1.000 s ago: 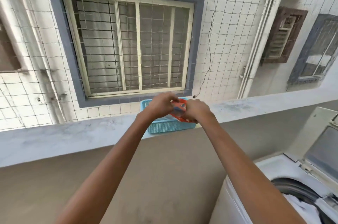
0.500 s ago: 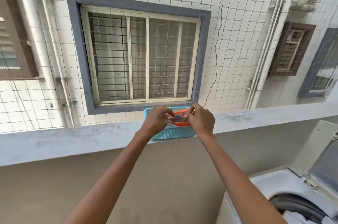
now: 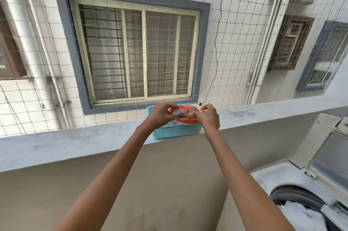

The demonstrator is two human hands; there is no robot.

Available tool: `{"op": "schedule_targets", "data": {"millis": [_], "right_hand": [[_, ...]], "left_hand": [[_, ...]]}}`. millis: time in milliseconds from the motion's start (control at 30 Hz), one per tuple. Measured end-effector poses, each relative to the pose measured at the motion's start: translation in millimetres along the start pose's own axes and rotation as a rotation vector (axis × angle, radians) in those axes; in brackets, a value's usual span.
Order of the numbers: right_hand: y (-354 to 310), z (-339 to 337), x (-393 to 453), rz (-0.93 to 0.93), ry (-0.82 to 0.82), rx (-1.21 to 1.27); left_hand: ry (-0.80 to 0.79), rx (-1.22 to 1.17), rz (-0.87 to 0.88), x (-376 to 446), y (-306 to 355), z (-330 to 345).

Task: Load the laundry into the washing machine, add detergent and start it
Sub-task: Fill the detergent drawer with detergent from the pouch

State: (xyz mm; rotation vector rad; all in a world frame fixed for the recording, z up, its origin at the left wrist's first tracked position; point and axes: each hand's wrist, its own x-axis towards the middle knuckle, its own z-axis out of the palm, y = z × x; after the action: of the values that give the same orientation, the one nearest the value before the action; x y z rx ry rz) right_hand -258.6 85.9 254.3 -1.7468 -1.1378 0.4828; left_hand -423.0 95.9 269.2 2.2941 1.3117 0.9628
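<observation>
An orange detergent packet (image 3: 185, 115) sits in a blue plastic basket (image 3: 177, 131) on the concrete ledge. My left hand (image 3: 162, 114) pinches the packet's left end and my right hand (image 3: 208, 117) pinches its right end, both arms stretched out. At the lower right stands the white top-loading washing machine (image 3: 278, 178) with its lid (image 3: 331, 157) raised. White laundry (image 3: 299, 215) lies in its drum.
The grey ledge (image 3: 75, 142) runs across the view at arm's length, with a beige wall below it. Behind it hangs a safety net in front of a barred window (image 3: 135, 51) and a tiled wall with pipes.
My hands have drawn apart along the packet's top, and the view has tilted so that more of the washing machine shows.
</observation>
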Motion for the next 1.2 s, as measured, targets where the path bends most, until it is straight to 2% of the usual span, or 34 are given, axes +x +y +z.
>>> {"op": "schedule_targets", "data": {"millis": [367, 567, 667, 800, 933, 1033, 1133, 1200], "right_hand": [[17.0, -27.8, -1.3, 0.164, 0.084, 0.432], [26.9, -36.9, -2.5, 0.33, 0.017, 0.691], [34.8, -37.8, -6.2, 0.384, -0.001, 0.733], [25.9, -34.4, -11.3, 0.308, 0.086, 0.594], [9.8, -29.4, -17.1, 0.148, 0.159, 0.153], [-0.8, -16.9, -27.2, -0.032, 0.179, -0.078], [-6.2, 3.9, -32.1, -0.161, 0.159, -0.226], [-10.3, 13.7, -33.8, -0.166, 0.14, -0.235]], "left_hand": [[0.011, -0.083, -0.064, -2.3, -1.4, 1.6], [0.03, -0.068, -0.099, -3.1, 3.2, 2.3], [0.045, -0.068, -0.109, -2.7, 6.9, 2.0], [0.045, -0.051, -0.098, -5.4, 11.3, 4.1], [0.051, -0.035, -0.076, -10.1, 9.0, 8.3], [0.08, -0.036, -0.059, -15.4, 8.0, 9.5], [0.086, -0.017, -0.024, -19.6, 9.0, 8.2], [0.087, -0.017, -0.008, -21.3, 8.7, 7.3]]}}
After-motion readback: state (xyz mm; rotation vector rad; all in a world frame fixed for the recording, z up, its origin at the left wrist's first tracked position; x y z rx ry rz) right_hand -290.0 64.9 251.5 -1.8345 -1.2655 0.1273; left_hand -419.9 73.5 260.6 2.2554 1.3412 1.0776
